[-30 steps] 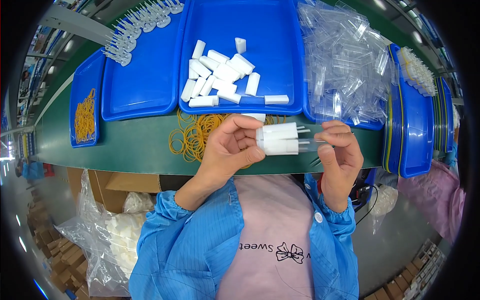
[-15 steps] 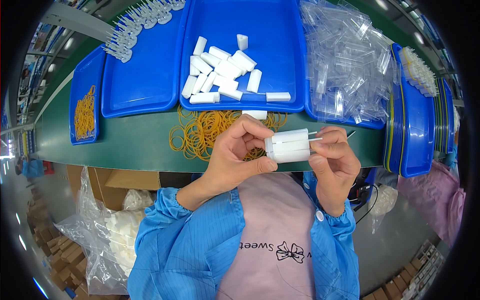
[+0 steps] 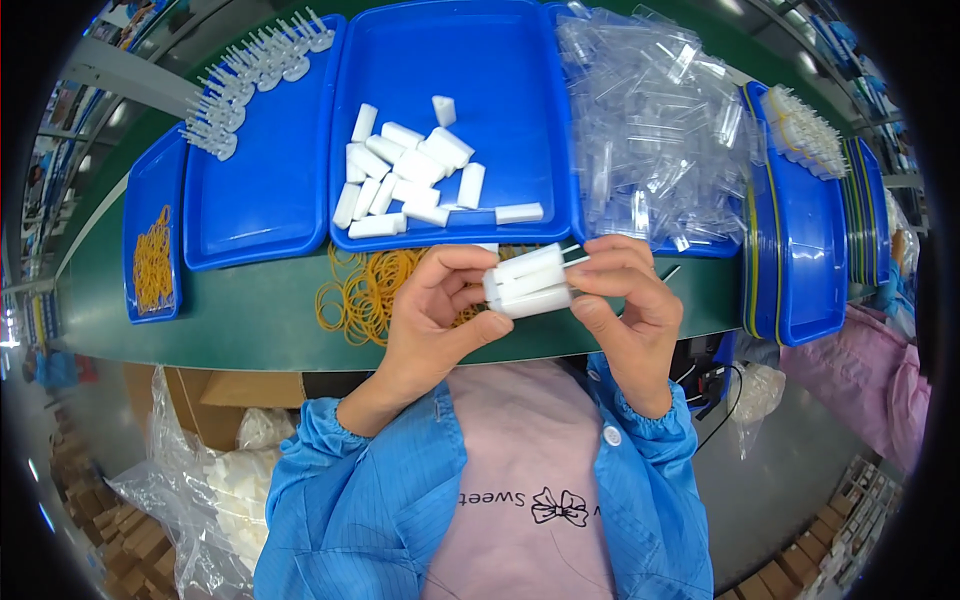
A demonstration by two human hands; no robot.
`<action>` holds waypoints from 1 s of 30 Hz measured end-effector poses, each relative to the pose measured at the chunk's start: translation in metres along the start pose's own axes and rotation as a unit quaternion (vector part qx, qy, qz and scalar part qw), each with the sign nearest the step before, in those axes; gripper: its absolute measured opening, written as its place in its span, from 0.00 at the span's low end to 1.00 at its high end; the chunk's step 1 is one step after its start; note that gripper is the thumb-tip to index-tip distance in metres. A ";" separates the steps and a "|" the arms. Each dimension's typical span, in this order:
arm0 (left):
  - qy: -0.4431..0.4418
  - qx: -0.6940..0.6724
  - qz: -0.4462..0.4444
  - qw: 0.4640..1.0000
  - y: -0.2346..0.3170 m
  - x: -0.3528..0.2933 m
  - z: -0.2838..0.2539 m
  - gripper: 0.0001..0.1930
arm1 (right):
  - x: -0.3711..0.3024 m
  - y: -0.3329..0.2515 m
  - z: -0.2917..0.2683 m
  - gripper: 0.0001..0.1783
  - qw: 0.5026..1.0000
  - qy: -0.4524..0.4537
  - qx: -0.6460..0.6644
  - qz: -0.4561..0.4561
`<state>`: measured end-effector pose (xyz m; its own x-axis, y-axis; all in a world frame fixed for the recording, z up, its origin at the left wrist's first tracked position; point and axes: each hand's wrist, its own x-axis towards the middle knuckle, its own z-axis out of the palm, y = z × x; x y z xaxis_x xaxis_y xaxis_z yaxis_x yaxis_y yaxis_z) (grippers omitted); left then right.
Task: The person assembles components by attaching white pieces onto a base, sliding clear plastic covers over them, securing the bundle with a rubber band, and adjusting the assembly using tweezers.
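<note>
Between my two hands is a bundle of white blocks [image 3: 532,281], standing side by side on a round clear base. My left hand [image 3: 425,310] grips the base end between thumb and fingers. At the other end, where a thin white pin sticks out, my right hand [image 3: 635,300] has its thumb and fingers closed on the blocks and pin. The bundle lies nearly level, its pin end tilted slightly away from me. Behind my left hand, a heap of yellow rubber bands [image 3: 352,305] rests on the green table [image 3: 240,320].
A blue tray [image 3: 450,50] holds loose white blocks [image 3: 410,180]. Left of it, another tray carries clear pronged bases [image 3: 215,115], and a small tray holds rubber bands [image 3: 153,260]. Clear plastic pieces [image 3: 660,130] pile up at right, beside stacked trays [image 3: 812,270] with white pinned parts [image 3: 805,133].
The whole view has shifted a little. The bundle has tilted, its pin end swinging away from me, and my right fingers have closed in nearer to the blocks, covering more of the pins.
</note>
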<state>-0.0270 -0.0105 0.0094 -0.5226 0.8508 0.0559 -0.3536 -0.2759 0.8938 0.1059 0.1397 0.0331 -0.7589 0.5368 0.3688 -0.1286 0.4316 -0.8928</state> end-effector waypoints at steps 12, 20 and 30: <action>0.085 -0.032 -0.037 0.995 0.011 0.003 0.004 0.31 | 0.053 0.021 -0.007 0.32 0.851 0.041 -0.522 -0.043; 0.083 -0.036 -0.042 0.995 0.012 0.002 0.002 0.30 | 0.039 0.007 -0.011 0.19 0.935 0.104 -0.313 -0.126; 0.000 0.018 -0.037 0.999 0.011 0.000 0.001 0.30 | 0.028 0.004 -0.007 0.17 0.915 0.074 -0.362 -0.159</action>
<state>-0.0296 -0.0128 0.0194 -0.4957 0.8684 -0.0098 -0.3628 -0.1968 0.9108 0.0883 0.1614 0.0418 -0.6544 0.3694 0.6598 0.1701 0.9221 -0.3476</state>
